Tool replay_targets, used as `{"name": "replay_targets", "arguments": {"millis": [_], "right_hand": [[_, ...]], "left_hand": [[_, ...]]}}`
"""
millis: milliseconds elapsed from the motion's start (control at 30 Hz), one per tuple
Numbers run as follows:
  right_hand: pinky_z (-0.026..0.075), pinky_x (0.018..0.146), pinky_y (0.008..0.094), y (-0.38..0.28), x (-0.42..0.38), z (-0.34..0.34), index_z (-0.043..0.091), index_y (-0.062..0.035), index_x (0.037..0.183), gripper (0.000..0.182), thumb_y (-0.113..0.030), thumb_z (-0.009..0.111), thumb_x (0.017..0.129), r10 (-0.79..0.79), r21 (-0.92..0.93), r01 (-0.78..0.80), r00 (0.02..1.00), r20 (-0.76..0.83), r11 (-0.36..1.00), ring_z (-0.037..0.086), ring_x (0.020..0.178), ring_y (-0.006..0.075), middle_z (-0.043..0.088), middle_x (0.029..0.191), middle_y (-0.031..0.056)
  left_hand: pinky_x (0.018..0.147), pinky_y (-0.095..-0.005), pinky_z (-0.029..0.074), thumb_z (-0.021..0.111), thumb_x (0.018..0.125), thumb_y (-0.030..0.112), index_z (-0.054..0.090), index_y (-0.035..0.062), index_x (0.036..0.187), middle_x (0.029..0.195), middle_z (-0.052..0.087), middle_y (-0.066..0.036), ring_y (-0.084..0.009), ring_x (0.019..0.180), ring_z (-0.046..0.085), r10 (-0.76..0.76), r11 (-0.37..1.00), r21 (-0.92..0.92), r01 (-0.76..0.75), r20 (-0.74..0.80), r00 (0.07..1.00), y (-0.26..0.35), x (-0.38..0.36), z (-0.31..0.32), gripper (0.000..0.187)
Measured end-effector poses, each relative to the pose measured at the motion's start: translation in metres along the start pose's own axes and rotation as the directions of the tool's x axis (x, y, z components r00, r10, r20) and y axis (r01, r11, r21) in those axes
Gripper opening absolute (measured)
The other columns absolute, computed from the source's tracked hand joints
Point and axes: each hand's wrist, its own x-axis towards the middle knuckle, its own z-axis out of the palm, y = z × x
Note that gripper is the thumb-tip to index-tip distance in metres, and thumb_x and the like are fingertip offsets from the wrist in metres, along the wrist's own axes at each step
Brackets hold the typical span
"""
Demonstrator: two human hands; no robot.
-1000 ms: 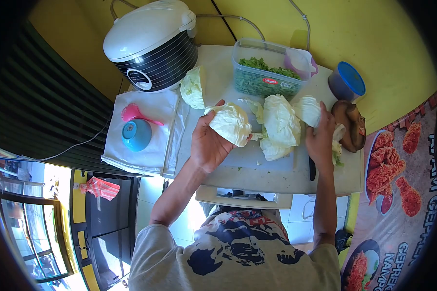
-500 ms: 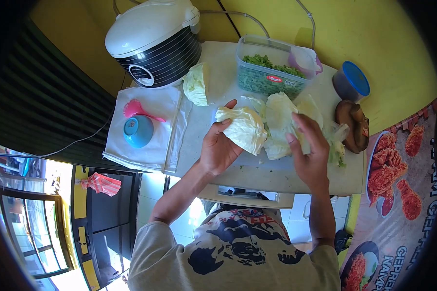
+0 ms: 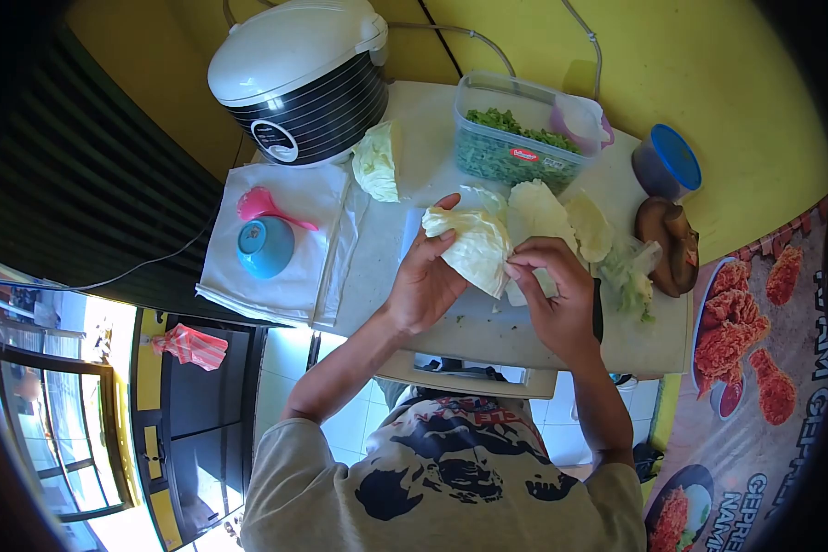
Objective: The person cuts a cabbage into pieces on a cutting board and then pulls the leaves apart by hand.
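The left hand (image 3: 425, 281) holds a cabbage chunk (image 3: 474, 241) in curled fingers. The right hand (image 3: 554, 299) pinches its edge, near the green-bean box (image 3: 515, 138).

A white table (image 3: 423, 138) is seen carrying a rice cooker (image 3: 299, 78), a folded cloth (image 3: 294, 244), a cabbage wedge (image 3: 379, 161), a clear tub (image 3: 515, 138), a blue-lidded jar (image 3: 669, 164) and a cutting board (image 3: 488, 317).

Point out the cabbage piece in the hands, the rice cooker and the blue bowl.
cabbage piece (image 3: 474, 244), head view, middle of its pale leaf.
rice cooker (image 3: 294, 46), head view, white lid.
blue bowl (image 3: 265, 247), head view, its upturned base.
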Motion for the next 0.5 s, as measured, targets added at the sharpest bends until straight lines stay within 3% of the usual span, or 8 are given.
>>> {"name": "replay_targets", "arguments": {"millis": [67, 267, 500], "right_hand": [[0.051, 0.078, 0.0342, -0.002, 0.004, -0.005, 0.064, -0.0006, 0.102, 0.015, 0.002, 0.070, 0.088, 0.019, 0.014, -0.019, 0.999, 0.047, 1.000, 0.063, 0.089, 0.0255, 0.062, 0.102, 0.0108], [0.049, 0.083, 0.0366, -0.002, 0.003, -0.008, 0.058, -0.0010, 0.105, 0.016, 0.004, 0.064, 0.091, -0.133, 0.031, 0.131, 0.987, 0.086, 0.991, 0.061, 0.092, 0.0283, 0.062, 0.104, 0.0125], [0.052, 0.081, 0.0310, 0.000, -0.011, 0.002, 0.058, 0.0002, 0.114, 0.021, 0.000, 0.065, 0.094, 0.154, 0.251, -0.167, 0.986, 0.071, 0.953, 0.066, 0.088, 0.0188, 0.067, 0.098, 0.0122]], "left_hand": [[0.112, -0.0515, 0.041, 0.057, 0.100, 0.028, 0.024, 0.0209, 0.154, 0.147, 0.043, -0.012, -0.0300, 0.136, 0.048, -0.004, 1.000, 0.010, 0.004, -0.014, 1.000, 0.001, 0.000, 0.003, 0.063], [0.112, -0.0513, 0.040, 0.058, 0.101, 0.030, 0.023, 0.0218, 0.154, 0.147, 0.043, -0.011, -0.0284, 0.136, 0.047, 0.015, 1.000, -0.009, -0.016, -0.057, 0.998, 0.002, 0.004, 0.001, 0.064], [0.112, -0.0515, 0.040, 0.055, 0.104, 0.030, 0.020, 0.0230, 0.154, 0.148, 0.042, -0.010, -0.0271, 0.137, 0.045, 0.096, 0.993, 0.076, -0.090, -0.072, 0.993, -0.001, 0.004, 0.006, 0.061]]}}
